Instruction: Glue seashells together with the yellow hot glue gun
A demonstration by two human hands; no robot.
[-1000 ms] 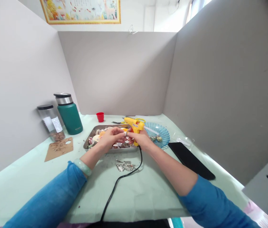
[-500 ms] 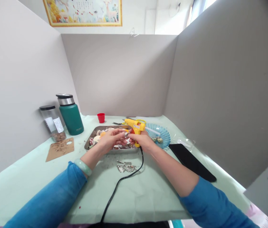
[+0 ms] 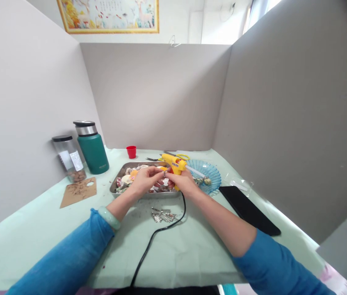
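My left hand [image 3: 147, 179] and my right hand [image 3: 182, 180] meet over the near side of a metal tray [image 3: 161, 196]. Their fingertips pinch together on a small shiny piece [image 3: 165, 173], mostly covered by the fingers, so its kind is unclear. A yellow glue gun [image 3: 178, 164] stands right behind my right hand, nozzle to the left, a clear glue stick out of its back. Whether that hand also grips its handle I cannot tell. Seashells [image 3: 126, 179] fill the tray. Nearer me lies a small pile of silvery metal clips [image 3: 163, 215].
A black cord [image 3: 151, 241] runs from the gun to the front edge. A blue plate [image 3: 213, 174] and a black slab [image 3: 250, 211] lie right. Left are a green flask [image 3: 92, 153], a jar [image 3: 70, 159] and cardboard [image 3: 79, 193]. Behind are a red cup [image 3: 131, 152] and scissors [image 3: 182, 156].
The glue gun has tilted slightly, its back end and glue stick dipping. My hands stay together over the tray, with fingers shifted a little around the small piece.
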